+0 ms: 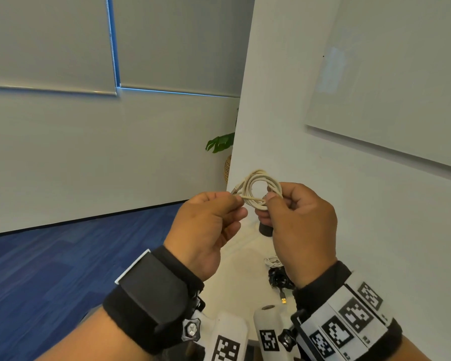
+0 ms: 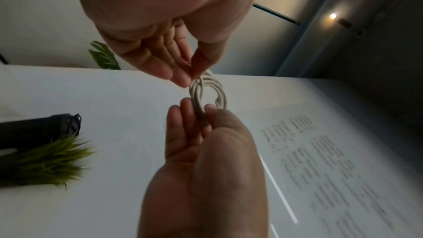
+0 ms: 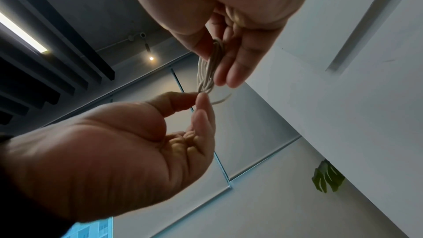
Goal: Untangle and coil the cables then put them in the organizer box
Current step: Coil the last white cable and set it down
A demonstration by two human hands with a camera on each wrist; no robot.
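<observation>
Head view: nearest the lens are the two black wrist straps with their checkered marker blocks. Beyond them the left hand pinches the loose end of a cream cable, while the right hand clamps thumb and fingers on the opposite side of the small round coil, held up in the air. Far below the grip, on the pale table, lie a second white cable and a dark cable bundle. The organizer box is not in view.

Left wrist view: the left palm fills the top, its fingertips nipping the coil's near edge; the cable looks matte and braided, several tight turns.

Right wrist view: the right fingers press the turns flat together; a short tail sticks out past the left pinch.

I judge the coiling nearly finished; next comes tucking that tail, which needs the right grip firm so the turns don't spring apart.
</observation>
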